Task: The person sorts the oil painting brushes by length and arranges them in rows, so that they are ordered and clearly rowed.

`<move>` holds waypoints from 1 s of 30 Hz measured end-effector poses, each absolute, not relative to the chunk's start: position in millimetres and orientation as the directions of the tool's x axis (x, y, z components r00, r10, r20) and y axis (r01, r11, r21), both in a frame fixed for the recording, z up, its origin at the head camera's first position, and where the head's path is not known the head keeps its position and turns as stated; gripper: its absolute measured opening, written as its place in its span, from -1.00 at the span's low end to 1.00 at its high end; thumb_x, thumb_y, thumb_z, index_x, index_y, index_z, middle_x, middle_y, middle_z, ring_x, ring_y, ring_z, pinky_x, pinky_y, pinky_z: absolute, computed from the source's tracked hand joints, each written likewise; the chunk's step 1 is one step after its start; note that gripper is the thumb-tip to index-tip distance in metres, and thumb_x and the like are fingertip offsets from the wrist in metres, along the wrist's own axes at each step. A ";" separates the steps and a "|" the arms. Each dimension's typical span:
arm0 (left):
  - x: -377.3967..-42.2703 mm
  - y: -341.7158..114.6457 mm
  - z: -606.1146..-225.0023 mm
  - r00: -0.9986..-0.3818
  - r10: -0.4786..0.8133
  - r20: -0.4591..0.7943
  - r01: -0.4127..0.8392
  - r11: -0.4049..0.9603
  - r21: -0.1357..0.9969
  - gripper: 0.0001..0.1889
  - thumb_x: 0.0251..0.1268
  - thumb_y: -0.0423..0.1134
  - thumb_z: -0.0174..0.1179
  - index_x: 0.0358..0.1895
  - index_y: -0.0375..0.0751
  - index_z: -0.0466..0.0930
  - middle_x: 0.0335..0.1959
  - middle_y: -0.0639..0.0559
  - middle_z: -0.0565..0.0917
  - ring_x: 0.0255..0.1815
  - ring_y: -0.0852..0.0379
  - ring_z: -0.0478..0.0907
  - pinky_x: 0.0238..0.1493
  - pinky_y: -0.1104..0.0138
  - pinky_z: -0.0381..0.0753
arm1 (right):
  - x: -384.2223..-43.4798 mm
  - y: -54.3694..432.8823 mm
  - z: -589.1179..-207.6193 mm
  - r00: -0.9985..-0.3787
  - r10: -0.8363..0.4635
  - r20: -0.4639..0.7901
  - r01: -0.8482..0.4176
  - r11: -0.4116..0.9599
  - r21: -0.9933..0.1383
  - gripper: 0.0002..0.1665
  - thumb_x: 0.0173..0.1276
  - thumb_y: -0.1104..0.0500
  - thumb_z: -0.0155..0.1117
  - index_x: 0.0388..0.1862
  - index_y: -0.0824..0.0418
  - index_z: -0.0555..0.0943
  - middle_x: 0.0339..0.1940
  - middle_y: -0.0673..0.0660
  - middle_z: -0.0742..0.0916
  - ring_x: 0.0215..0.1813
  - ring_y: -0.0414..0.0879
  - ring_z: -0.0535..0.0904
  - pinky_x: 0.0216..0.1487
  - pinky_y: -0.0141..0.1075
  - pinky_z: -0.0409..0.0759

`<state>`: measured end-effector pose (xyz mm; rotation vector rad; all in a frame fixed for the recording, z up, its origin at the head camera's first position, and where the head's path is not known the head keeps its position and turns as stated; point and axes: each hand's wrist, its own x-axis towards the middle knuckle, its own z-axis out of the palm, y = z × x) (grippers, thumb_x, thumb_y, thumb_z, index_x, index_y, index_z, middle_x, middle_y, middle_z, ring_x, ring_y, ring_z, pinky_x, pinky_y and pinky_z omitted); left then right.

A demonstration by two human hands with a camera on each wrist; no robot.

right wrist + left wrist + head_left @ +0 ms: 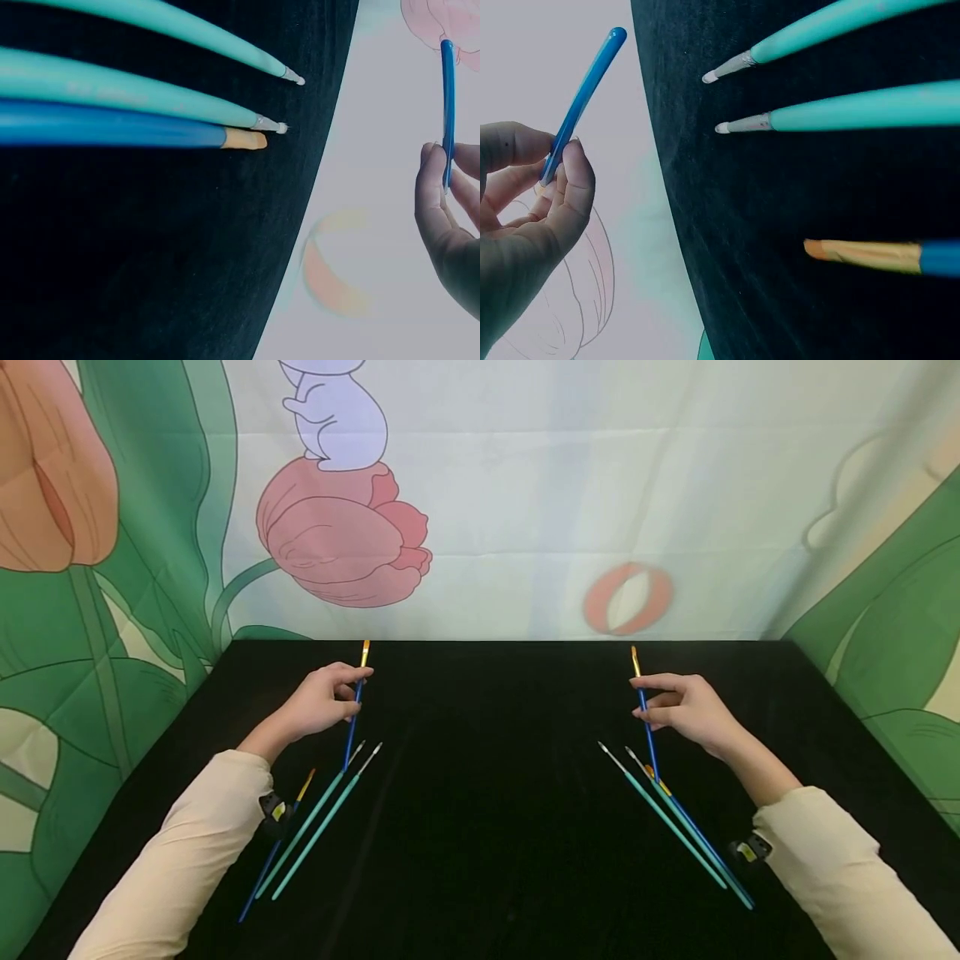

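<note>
In the head view my left hand (pixel 324 700) pinches a thin blue paintbrush (pixel 351 735) between thumb and fingers, its golden end pointing up and away. On the right side, my right hand (pixel 693 710) pinches another blue paintbrush (pixel 650 745) the same way. The left wrist view shows the blue handle (pixel 592 79) rising from the fingers; the right wrist view shows the other handle (pixel 448 90). Below the left hand lie a blue paintbrush (pixel 270 858) and two teal-handled tools (pixel 316 837) with silvery necks and pale tips. A similar group with teal handles (pixel 675 829) lies below the right hand.
A black cloth-covered table (pixel 487 793) spans the front, with bare cloth between the two groups. Behind it hangs a pale curtain (pixel 510 527) printed with tulips and an animal figure. A small dark device (pixel 276 810) sits at the left wrist, another (pixel 752 848) at the right.
</note>
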<state>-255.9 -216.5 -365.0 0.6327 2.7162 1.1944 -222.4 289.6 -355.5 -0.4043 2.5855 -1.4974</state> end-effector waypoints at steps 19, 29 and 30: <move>-272.1 -194.9 -367.5 -0.928 0.364 0.075 0.264 0.503 0.823 -0.51 0.42 -0.63 0.15 0.40 -0.59 0.42 0.32 -0.52 0.49 -0.06 -0.15 0.59 -0.14 0.29 0.74 | -233.8 278.4 -353.4 -0.957 -0.289 0.033 -0.177 0.488 -0.855 -0.44 0.50 0.51 0.18 0.42 0.68 0.37 -0.04 0.50 0.77 -0.23 -0.37 0.69 -0.16 -0.39 0.71; -285.0 -189.6 -363.8 -0.932 0.361 0.032 0.190 0.410 0.892 -0.50 0.45 -0.63 0.11 0.43 -0.61 0.36 0.35 -0.51 0.45 -0.09 0.02 0.58 -0.12 0.39 0.71 | -236.5 271.7 -353.8 -0.957 -0.289 0.027 -0.166 0.470 -0.867 -0.45 0.52 0.50 0.16 0.44 0.67 0.37 -0.02 0.49 0.76 -0.19 -0.39 0.70 -0.15 -0.39 0.71; -285.9 -188.4 -363.3 -0.932 0.361 0.029 0.184 0.405 0.895 -0.49 0.46 -0.63 0.10 0.44 -0.61 0.35 0.36 -0.52 0.45 -0.08 0.02 0.58 -0.12 0.39 0.71 | -236.8 271.3 -353.8 -0.957 -0.288 0.026 -0.165 0.470 -0.867 -0.45 0.52 0.50 0.16 0.44 0.67 0.37 -0.02 0.49 0.76 -0.19 -0.39 0.70 -0.15 -0.39 0.71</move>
